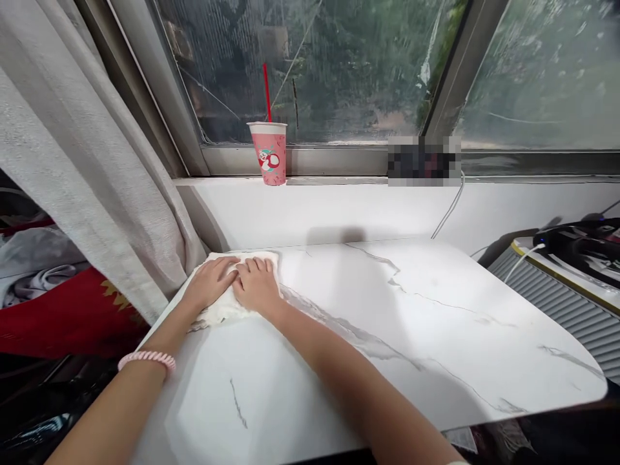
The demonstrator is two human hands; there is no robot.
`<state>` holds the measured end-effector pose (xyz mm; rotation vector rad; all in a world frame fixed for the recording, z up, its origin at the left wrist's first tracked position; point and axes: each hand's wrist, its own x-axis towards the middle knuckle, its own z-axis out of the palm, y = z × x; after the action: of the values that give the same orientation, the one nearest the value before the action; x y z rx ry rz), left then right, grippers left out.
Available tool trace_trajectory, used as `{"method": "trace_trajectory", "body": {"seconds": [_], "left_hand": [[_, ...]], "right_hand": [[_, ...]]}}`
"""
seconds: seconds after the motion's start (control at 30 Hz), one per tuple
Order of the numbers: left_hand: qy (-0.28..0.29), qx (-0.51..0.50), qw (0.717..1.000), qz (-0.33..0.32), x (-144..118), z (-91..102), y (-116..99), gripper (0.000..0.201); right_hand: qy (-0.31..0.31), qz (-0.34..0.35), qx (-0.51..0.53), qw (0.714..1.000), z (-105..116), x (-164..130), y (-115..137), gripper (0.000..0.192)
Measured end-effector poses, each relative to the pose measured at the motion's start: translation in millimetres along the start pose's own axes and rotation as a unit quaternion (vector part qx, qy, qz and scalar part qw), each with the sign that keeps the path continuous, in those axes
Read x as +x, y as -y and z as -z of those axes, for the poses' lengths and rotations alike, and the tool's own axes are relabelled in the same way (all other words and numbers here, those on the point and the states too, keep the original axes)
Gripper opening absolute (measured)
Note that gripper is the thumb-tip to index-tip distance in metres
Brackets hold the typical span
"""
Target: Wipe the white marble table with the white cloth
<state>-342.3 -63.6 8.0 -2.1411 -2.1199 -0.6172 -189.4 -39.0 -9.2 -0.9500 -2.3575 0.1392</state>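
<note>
A white cloth [223, 312] lies spread at the far left corner of the white marble-patterned table [339, 310]. My left hand [210, 284] rests flat on the cloth's left side, fingers stretched out. Beside it, my right hand [256, 284] presses flat on the cloth's right part with its fingers spread. The two hands nearly meet at the thumbs. Both palms face down, so the cloth under them is hidden. A pink coiled band [146, 359] circles my left wrist.
On the window ledge stands a pink cup [269, 155] with a red straw. A blurred-out object [424, 161] sits farther right, a cable [449, 210] hanging from it. A grey curtain [97, 142] borders the table's left. Black items lie on a ribbed unit [552, 303] at right.
</note>
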Motion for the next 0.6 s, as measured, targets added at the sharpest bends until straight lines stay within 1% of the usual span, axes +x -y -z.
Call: {"method": "trace_trajectory", "body": {"seconds": [0.1, 0.23, 0.4, 0.5, 0.57, 0.6], "left_hand": [[-0.007, 0.023, 1.000, -0.004, -29, 2.6, -24, 0.047], [-0.032, 0.074, 0.997, -0.011, -80, 1.7, -57, 0.049], [-0.072, 0.137, 0.986, -0.062, -142, -5.1, -99, 0.049], [-0.096, 0.156, 0.979, -0.092, -162, -9.5, -123, 0.049], [-0.097, 0.158, 0.977, -0.102, -163, -12.0, -133, 0.048], [-0.092, 0.156, 0.978, -0.101, -160, -13.1, -136, 0.047]], "right_hand": [[0.008, 0.022, 0.003, 1.000, 15, -26, 4, 0.033], [0.021, 0.066, 0.011, 0.998, 40, -69, 9, 0.032], [0.002, 0.137, 0.021, 0.990, 76, -132, 8, 0.039], [-0.005, 0.149, 0.026, 0.988, 94, -161, 2, 0.043], [-0.009, 0.145, 0.028, 0.989, 100, -169, -4, 0.044], [-0.010, 0.143, 0.029, 0.989, 101, -168, -7, 0.043]]}}
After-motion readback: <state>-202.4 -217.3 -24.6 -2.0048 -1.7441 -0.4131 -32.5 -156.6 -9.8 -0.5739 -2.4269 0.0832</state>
